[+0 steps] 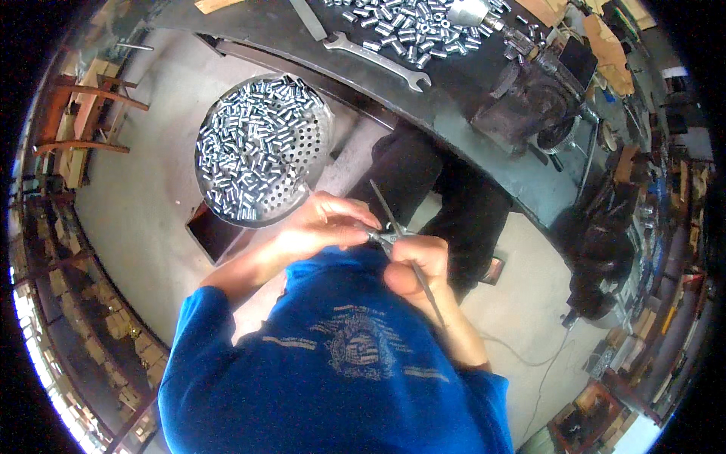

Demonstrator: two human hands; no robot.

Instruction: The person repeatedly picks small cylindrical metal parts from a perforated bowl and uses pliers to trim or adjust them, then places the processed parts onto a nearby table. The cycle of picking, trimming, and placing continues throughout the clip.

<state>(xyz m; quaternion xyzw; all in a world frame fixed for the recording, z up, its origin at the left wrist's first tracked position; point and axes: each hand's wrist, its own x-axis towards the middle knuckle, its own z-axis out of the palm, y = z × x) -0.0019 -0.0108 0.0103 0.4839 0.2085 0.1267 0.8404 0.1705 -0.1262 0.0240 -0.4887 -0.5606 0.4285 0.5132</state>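
In front of my blue shirt, my hands meet over my lap. My left hand (pixel 329 219) is closed, thumb and fingers pinching a small metal piece (pixel 373 236) at their tips. Round a long thin metal rod that looks like a file (pixel 382 198), my right hand (pixel 417 261) is closed; the rod slants past both sides of the fist. Another grey metal part shows between the hands, its shape partly hidden by fingers. To the left of my hands stands a round perforated metal basin (pixel 308 144), mostly filled with short shiny metal sleeves (pixel 246 140).
A dark workbench (pixel 465 83) runs across the front, bearing an open-end wrench (pixel 382 62), a pile of metal sleeves (pixel 408 26) and a dark vise-like tool (pixel 522 106). A wooden stool (pixel 94 94) stands far left. Shelves line both sides; a thin cable crosses the right floor.
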